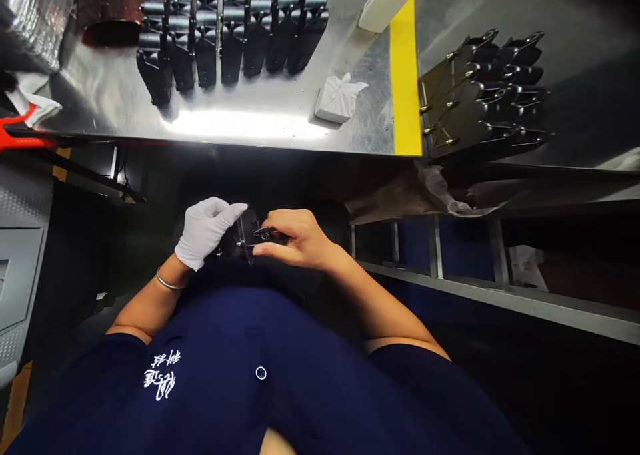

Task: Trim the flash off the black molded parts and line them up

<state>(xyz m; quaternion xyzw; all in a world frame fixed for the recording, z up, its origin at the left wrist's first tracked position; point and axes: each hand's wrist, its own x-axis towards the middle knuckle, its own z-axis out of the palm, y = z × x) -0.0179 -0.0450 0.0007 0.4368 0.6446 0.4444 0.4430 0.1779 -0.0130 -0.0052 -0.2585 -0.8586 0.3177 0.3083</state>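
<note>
Close to my body, below the metal table's edge, my left hand (207, 228) in a white glove grips a dark part (231, 242) with thin metal pins. My bare right hand (297, 238) pinches a small dark tool or clip (264, 234) against the right side of that part; its exact shape is too small to tell. On the table (240, 125) stand rows of similar black parts (233, 35) at the upper left. Another stack of black parts (480, 95) with metal pins lies at the right.
A folded white cloth (337, 100) sits near the table edge, left of a yellow stripe (406, 82). A red object (23, 132) is at the far left. Metal rails (480, 292) and clear plastic (455, 198) are below the table at right.
</note>
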